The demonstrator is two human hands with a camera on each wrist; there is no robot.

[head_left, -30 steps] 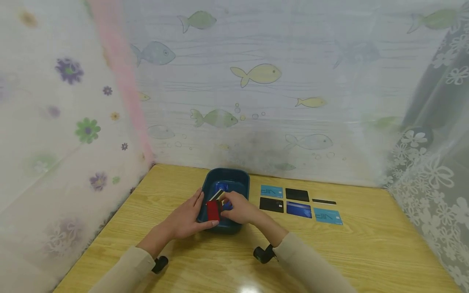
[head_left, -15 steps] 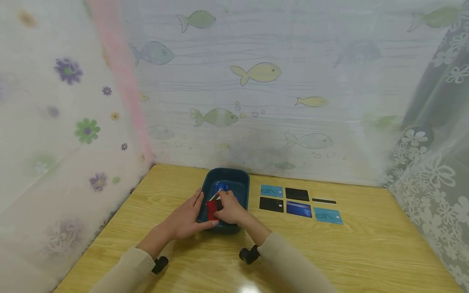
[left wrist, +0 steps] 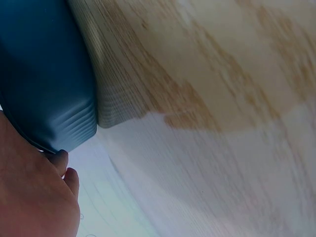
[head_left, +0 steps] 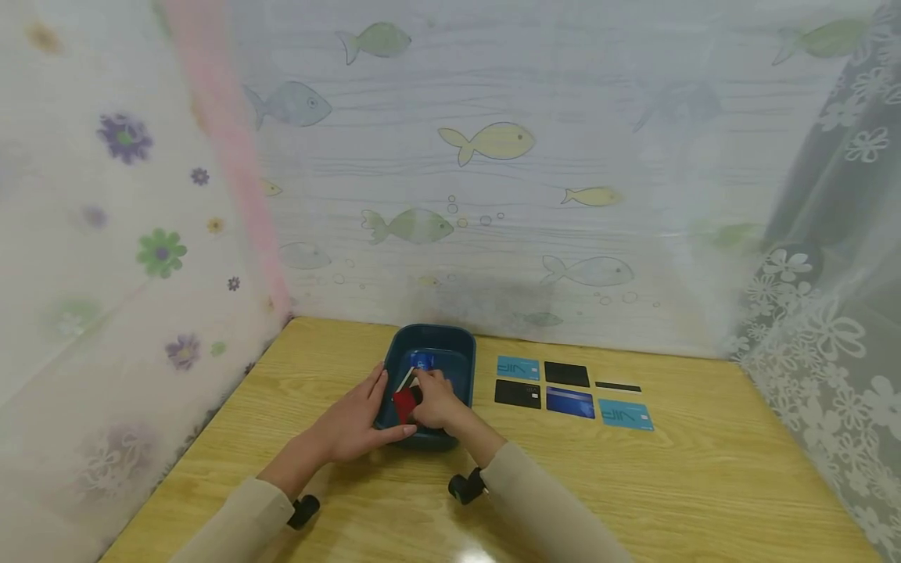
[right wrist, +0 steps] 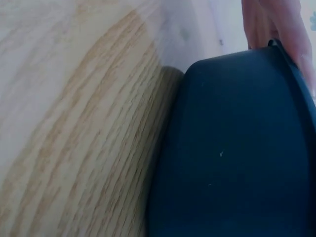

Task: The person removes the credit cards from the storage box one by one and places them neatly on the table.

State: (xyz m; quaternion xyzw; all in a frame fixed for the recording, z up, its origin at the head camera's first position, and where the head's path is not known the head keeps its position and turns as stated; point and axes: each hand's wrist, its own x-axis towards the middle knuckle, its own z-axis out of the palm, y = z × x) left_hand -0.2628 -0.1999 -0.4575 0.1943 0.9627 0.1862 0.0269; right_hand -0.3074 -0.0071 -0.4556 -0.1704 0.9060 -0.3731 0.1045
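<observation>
A dark blue plastic tub [head_left: 461, 356] stands on the table, with several bank-style cards inside. My left hand [head_left: 345, 426] holds its near left corner, fingers along the left side and thumb over the front rim. In the right wrist view, fingers of the left hand [right wrist: 279, 24] straddle the rim. Down in the tub, my right hand [head_left: 438, 403] has its fingers curled at a tilted red card [head_left: 404, 405] with black beside it; the fingertips are partly hidden. A white-edged card [head_left: 404, 380] leans by the index finger, and a blue card [head_left: 422, 360] lies farther back.
Right of the tub, cards lie in two rows: light blue [head_left: 518, 367], black [head_left: 566, 374] and a thin dark one [head_left: 618, 387] behind; black [head_left: 517, 393], dark blue [head_left: 570, 402] and light blue [head_left: 626, 415] in front. Patterned sheets [head_left: 493, 258] close off the back and sides.
My right hand has moved left and closed in on the cards in the tub. The red card has tipped to a slant. My left hand stays on the tub's corner.
</observation>
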